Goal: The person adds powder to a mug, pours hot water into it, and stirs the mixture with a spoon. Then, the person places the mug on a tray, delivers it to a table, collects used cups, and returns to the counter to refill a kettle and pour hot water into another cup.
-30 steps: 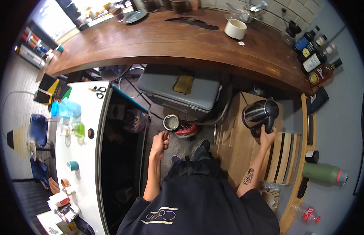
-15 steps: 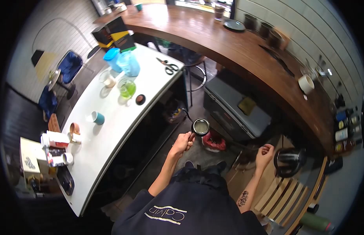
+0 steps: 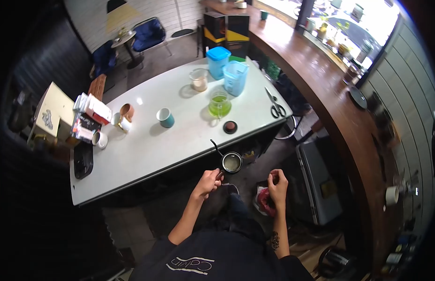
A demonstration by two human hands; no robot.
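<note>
My left hand [image 3: 208, 183] is wrapped round the dark handle of a small gooseneck pot [image 3: 232, 162], held open-topped with pale liquid or a pale inside showing. The pot hangs just off the front edge of the white table [image 3: 147, 154]. My right hand [image 3: 278, 185] is raised over the floor with its fingers curled; whether anything small is between them is hidden. On the table stand a glass jug of green liquid [image 3: 219, 106], a dark round lid [image 3: 230, 127] and a teal cup [image 3: 165, 118].
Black scissors [image 3: 276, 108], blue pitchers [image 3: 235, 78] and a glass cup [image 3: 199, 80] are on the table. A wooden counter [image 3: 320, 70] curves along the right, above a grey cooler [image 3: 318, 185]. A red bag [image 3: 264, 201] is on the floor; the kettle [image 3: 335, 262] is lower right.
My right hand has let go of the black kettle and moved away from it. The view has turned left toward the white table, with the small pot still in my left hand.
</note>
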